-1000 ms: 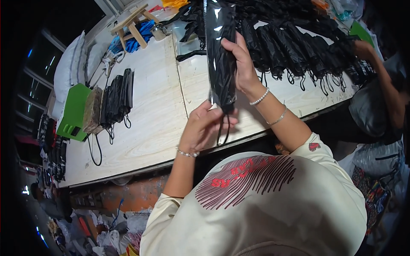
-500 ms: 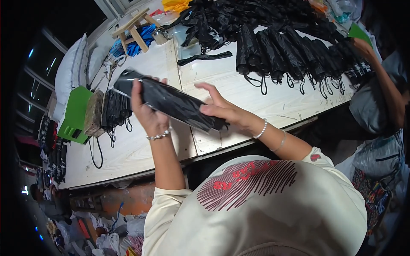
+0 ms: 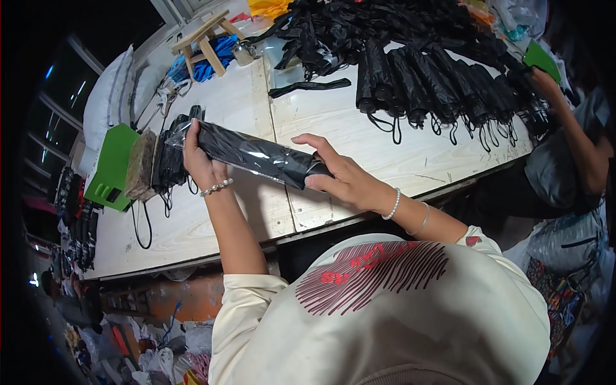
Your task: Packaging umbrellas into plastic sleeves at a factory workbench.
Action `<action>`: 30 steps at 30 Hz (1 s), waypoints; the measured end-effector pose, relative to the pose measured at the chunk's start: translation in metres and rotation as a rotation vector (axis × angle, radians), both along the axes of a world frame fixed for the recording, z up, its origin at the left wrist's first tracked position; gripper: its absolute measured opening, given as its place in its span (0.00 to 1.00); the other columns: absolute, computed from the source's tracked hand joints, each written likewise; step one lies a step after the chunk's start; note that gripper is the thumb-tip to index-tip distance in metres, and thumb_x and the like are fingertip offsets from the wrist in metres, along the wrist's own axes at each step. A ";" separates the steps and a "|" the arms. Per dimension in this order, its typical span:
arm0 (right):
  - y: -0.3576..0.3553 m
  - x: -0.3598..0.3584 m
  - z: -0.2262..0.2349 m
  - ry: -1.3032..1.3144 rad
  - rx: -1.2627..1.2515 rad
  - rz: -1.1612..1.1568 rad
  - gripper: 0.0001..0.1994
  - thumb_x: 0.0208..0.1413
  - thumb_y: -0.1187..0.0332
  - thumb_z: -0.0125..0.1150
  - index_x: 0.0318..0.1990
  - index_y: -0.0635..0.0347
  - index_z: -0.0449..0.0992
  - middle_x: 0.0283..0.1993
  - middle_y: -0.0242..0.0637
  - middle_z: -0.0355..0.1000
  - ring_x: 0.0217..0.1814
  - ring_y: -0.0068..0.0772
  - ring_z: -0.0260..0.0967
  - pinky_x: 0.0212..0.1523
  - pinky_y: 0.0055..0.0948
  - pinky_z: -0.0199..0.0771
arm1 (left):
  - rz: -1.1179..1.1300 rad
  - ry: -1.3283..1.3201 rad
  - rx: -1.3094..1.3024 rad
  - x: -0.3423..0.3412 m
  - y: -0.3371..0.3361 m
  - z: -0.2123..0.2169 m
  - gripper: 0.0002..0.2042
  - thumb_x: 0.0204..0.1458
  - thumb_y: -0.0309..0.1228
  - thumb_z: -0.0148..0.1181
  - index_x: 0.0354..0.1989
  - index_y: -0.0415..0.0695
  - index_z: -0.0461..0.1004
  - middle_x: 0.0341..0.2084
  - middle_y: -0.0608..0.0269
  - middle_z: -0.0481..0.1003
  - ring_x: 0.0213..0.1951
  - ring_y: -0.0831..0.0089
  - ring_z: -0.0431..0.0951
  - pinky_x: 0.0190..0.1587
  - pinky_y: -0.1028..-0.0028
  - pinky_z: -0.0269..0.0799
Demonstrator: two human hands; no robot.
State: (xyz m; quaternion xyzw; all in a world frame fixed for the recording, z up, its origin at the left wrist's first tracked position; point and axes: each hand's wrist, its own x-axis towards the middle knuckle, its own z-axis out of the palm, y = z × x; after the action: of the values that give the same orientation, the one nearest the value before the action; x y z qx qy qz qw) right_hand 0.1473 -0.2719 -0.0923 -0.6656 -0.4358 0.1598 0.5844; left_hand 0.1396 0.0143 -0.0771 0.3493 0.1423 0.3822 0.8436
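Observation:
A black folded umbrella in a clear, shiny plastic sleeve is held slantwise above the near part of the table. My left hand is closed around its left end, where loose plastic sticks out past the fingers. At the right end, my right hand grips the umbrella between thumb and fingers, with the index finger raised. Just beyond my left hand lies a small group of black folded umbrellas with wrist loops. A long row of similar umbrellas lies at the far right, loops toward me.
Behind the row is a heap of black umbrellas. A flat black strip lies mid-table. To the left stand a green box, a brownish block and a white sack. A wooden stool is behind. Another person's arm reaches in right.
The umbrella's left end has come lower, and my left hand has shifted slightly left, toward the plastic's end. My right hand now wraps further round the right end.

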 end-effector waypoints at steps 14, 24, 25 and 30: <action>0.016 0.042 0.002 -0.580 -0.158 -0.447 0.13 0.60 0.61 0.49 0.48 0.54 0.67 0.37 0.38 0.67 0.33 0.38 0.62 0.38 0.35 0.62 | -0.322 0.046 -0.015 -0.011 -0.115 -0.043 0.13 0.56 0.36 0.61 0.41 0.38 0.72 0.30 0.60 0.76 0.28 0.75 0.77 0.30 0.80 0.76; 0.022 0.044 -0.020 -0.746 -0.134 -0.356 0.11 0.61 0.61 0.48 0.48 0.51 0.67 0.39 0.36 0.64 0.39 0.33 0.59 0.41 0.33 0.61 | -0.441 0.056 0.037 -0.014 -0.111 -0.042 0.21 0.60 0.46 0.53 0.46 0.37 0.70 0.31 0.55 0.77 0.25 0.73 0.77 0.22 0.81 0.74; 0.023 0.048 -0.026 -0.699 -0.143 -0.341 0.11 0.61 0.62 0.48 0.49 0.49 0.66 0.41 0.37 0.65 0.40 0.34 0.60 0.40 0.34 0.62 | -0.494 0.052 0.058 -0.016 -0.110 -0.043 0.23 0.61 0.47 0.51 0.48 0.36 0.69 0.32 0.53 0.77 0.25 0.72 0.77 0.21 0.81 0.74; 0.023 0.063 -0.025 0.469 0.419 -0.173 0.21 0.59 0.64 0.52 0.59 0.45 0.58 0.46 0.39 0.65 0.43 0.33 0.62 0.37 0.33 0.64 | -0.966 -0.029 -0.115 -0.016 -0.108 -0.033 0.25 0.61 0.48 0.50 0.53 0.35 0.67 0.37 0.49 0.76 0.24 0.70 0.79 0.18 0.83 0.72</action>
State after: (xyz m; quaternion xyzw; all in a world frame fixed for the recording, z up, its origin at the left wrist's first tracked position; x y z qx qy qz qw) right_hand 0.2100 -0.2488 -0.1175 -0.5107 -0.2546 0.1652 0.8044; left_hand 0.1240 -0.0937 -0.1099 0.3231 -0.0270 -0.0569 0.9443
